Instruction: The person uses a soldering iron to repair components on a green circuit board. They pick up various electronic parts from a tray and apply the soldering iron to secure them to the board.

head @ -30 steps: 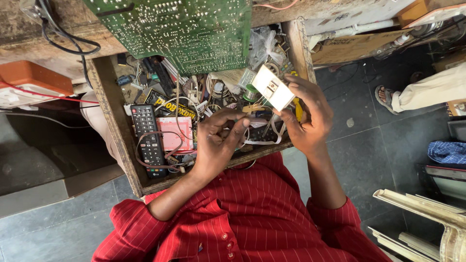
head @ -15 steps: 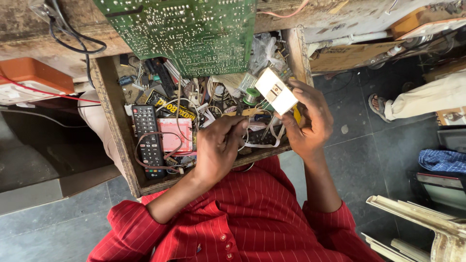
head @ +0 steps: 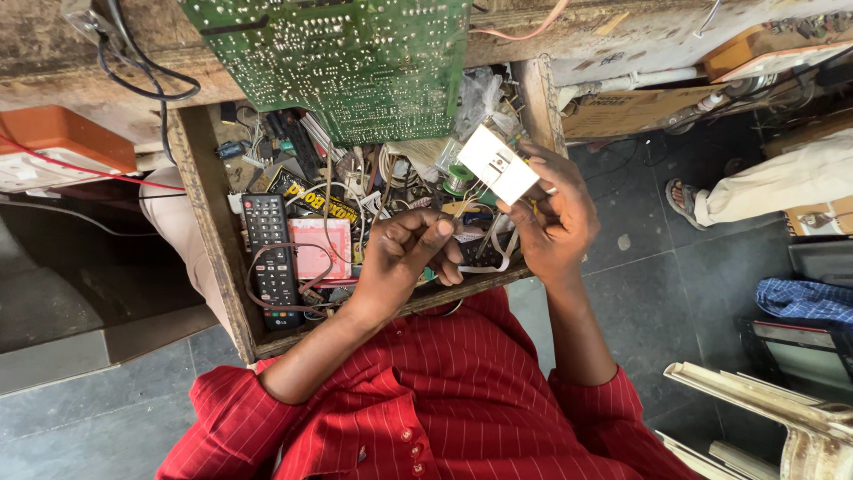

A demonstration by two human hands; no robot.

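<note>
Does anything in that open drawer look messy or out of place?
Yes. The wooden drawer is a jumble: tangled wires lie over a black remote control, and a bare green circuit board overhangs its back edge.

The person wears a red shirt (head: 444, 400) with fine pale pinstripes, filling the lower middle of the frame. A row of small red buttons runs down its front near the bottom centre. Both sleeves are rolled or pushed up into thick folds near the elbows, one at lower left, one at lower right, leaving the forearms bare. The left hand (head: 404, 258) and right hand (head: 555, 222), at the centre of the frame, wear no gloves or watch.
</note>
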